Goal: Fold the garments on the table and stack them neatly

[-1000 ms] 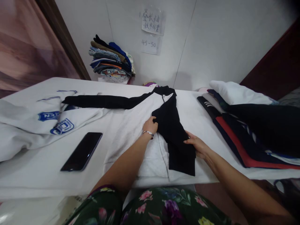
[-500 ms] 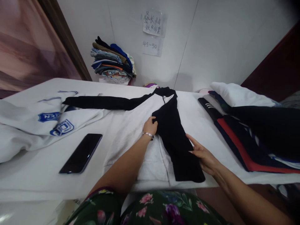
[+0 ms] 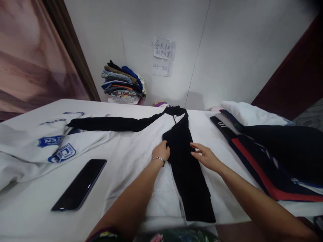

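Note:
A long-sleeved top with a white body [image 3: 141, 151] lies on the table. It has a black collar and black sleeves. One sleeve [image 3: 113, 123] stretches out to the left. The other sleeve [image 3: 188, 174] is folded over the body and runs down towards the table's front edge. My left hand [image 3: 161, 151], with a bracelet at the wrist, has its fingers curled on the inner edge of the folded sleeve, near its upper end. At that sleeve's outer edge, my right hand [image 3: 207, 157] is open, fingers apart and fingertips at the black cloth.
A dark phone [image 3: 79, 185] lies at the left, below a white garment with blue badges [image 3: 60, 148]. On the right is a stack of folded clothes [image 3: 262, 161] with a white item on top. Another clothes pile [image 3: 122, 82] stands by the wall, left of paper signs [image 3: 163, 55].
My right hand has moved up along the folded sleeve's outer edge, from its lower part to nearer the shoulder. My left hand stays at the inner edge. The camera view has tilted up.

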Motion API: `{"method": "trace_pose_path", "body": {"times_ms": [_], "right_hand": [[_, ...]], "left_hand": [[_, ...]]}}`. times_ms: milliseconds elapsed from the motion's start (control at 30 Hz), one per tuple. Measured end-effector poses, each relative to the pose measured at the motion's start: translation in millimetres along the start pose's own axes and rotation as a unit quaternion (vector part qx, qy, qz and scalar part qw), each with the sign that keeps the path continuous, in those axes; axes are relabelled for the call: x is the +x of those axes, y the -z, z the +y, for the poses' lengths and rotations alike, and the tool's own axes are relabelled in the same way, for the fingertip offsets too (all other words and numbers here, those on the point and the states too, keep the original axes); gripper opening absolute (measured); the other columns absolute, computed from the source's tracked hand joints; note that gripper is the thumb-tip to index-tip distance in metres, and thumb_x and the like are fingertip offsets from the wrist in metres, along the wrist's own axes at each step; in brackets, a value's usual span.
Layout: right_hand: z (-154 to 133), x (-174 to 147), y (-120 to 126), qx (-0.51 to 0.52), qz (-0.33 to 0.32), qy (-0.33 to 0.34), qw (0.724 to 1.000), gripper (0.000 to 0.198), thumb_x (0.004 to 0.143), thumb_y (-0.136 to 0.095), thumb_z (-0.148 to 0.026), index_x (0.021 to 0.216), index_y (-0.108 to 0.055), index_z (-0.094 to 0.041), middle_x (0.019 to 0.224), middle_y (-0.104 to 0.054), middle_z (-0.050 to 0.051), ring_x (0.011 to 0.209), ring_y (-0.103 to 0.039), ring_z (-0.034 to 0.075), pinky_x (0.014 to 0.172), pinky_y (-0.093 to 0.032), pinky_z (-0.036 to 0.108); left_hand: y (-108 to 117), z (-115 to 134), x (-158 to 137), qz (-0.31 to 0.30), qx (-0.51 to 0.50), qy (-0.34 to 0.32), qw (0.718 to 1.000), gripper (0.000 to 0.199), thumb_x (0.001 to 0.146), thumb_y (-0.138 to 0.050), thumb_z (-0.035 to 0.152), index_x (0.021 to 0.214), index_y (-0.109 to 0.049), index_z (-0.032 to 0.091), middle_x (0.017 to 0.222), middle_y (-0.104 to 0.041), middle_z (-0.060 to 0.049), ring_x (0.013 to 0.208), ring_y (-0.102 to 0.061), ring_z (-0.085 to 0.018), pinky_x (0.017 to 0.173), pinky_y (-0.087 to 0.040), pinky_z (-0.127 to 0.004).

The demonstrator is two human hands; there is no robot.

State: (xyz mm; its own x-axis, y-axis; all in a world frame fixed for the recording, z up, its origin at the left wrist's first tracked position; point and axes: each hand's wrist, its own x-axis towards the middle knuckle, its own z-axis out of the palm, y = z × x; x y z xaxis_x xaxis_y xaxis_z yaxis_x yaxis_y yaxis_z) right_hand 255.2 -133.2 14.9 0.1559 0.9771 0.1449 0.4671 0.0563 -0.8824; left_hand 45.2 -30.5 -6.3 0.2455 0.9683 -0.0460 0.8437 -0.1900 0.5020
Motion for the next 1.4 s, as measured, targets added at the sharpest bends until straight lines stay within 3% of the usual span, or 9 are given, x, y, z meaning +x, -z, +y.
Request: {"method": "trace_pose_path", "body": {"times_ms": [133,267,367,567,733,900,1033,1400], "right_hand": [[17.6,78.4,-20.7,-0.060,0.041,0.008,0.997,0.049,0.077,-0.067,-0.030,0.125,-0.061,-0.024,0.141,-0.051,0.006,0.137,-0.038,0.026,0.117,-0.024,0.044],[29.7,138.7,-37.5,-0.285,0.001,-0.038,0.958,0.061,0.089,-0.052,-0.035,0.144,-0.039,-0.013,0.156,-0.028,0.014,0.146,-0.016,0.028,0.118,-0.016,0.045],[35.1,173.0,-46.7,-0.337,-0.001,-0.074,0.939,0.067,0.092,-0.046,-0.040,0.146,-0.032,-0.004,0.156,-0.021,0.022,0.147,-0.010,0.034,0.116,-0.009,0.053],[48.9,222.2,-73.0,-0.382,-0.054,-0.084,0.919,0.069,0.096,-0.032,-0.050,0.148,-0.029,-0.005,0.158,-0.019,0.018,0.147,-0.008,0.029,0.117,-0.002,0.047],[56.4,231.4,-80.0,-0.393,-0.075,-0.083,0.913,0.071,0.096,-0.023,-0.053,0.152,-0.021,-0.009,0.160,-0.012,0.014,0.148,-0.007,0.026,0.117,-0.006,0.044],[51.8,214.5,-73.8,-0.390,-0.094,-0.076,0.913,0.072,0.097,-0.022,-0.054,0.151,-0.021,-0.008,0.160,-0.012,0.015,0.148,-0.008,0.028,0.117,-0.008,0.044],[45.5,176.2,-70.3,-0.382,-0.127,-0.053,0.914,0.069,0.097,-0.024,-0.053,0.151,-0.024,-0.010,0.160,-0.014,0.014,0.148,-0.009,0.026,0.117,-0.009,0.042],[17.6,-17.0,-48.1,-0.315,-0.226,0.047,0.921,0.068,0.093,-0.039,-0.054,0.150,-0.029,-0.017,0.159,-0.014,0.011,0.148,-0.008,0.026,0.119,-0.011,0.050]], "left_hand": [[-2.3,-2.4,1.5,0.003,0.006,0.002,1.000,0.041,0.088,-0.043,0.027,0.127,-0.056,0.022,0.112,-0.070,-0.012,0.103,-0.066,-0.028,0.084,-0.049,-0.038],[-4.5,-4.8,3.0,0.007,0.007,-0.004,1.000,0.042,0.086,-0.043,0.022,0.126,-0.057,0.022,0.111,-0.071,-0.012,0.101,-0.066,-0.028,0.083,-0.049,-0.038],[-5.1,-5.5,3.6,0.009,0.012,-0.003,1.000,0.043,0.086,-0.042,0.021,0.126,-0.057,0.021,0.109,-0.071,-0.012,0.100,-0.066,-0.027,0.083,-0.049,-0.038],[-4.4,-1.8,3.3,-0.002,0.027,0.004,1.000,0.045,0.087,-0.043,0.024,0.131,-0.053,0.021,0.112,-0.071,-0.011,0.100,-0.067,-0.027,0.083,-0.049,-0.038],[-4.3,-0.1,3.1,0.003,0.031,0.007,0.999,0.044,0.089,-0.043,0.026,0.132,-0.052,0.023,0.112,-0.071,-0.009,0.100,-0.067,-0.026,0.084,-0.050,-0.037],[-4.3,-1.5,3.3,0.001,0.030,0.002,1.000,0.043,0.089,-0.043,0.026,0.130,-0.054,0.022,0.112,-0.071,-0.010,0.101,-0.067,-0.026,0.085,-0.049,-0.037],[-3.1,-0.4,3.8,-0.002,0.031,0.001,1.000,0.043,0.088,-0.043,0.024,0.130,-0.054,0.022,0.114,-0.070,-0.010,0.102,-0.066,-0.025,0.086,-0.049,-0.037],[-1.6,0.6,4.4,0.001,0.017,-0.001,1.000,0.044,0.086,-0.043,0.024,0.128,-0.056,0.022,0.116,-0.070,-0.010,0.106,-0.065,-0.027,0.088,-0.049,-0.038]]}}
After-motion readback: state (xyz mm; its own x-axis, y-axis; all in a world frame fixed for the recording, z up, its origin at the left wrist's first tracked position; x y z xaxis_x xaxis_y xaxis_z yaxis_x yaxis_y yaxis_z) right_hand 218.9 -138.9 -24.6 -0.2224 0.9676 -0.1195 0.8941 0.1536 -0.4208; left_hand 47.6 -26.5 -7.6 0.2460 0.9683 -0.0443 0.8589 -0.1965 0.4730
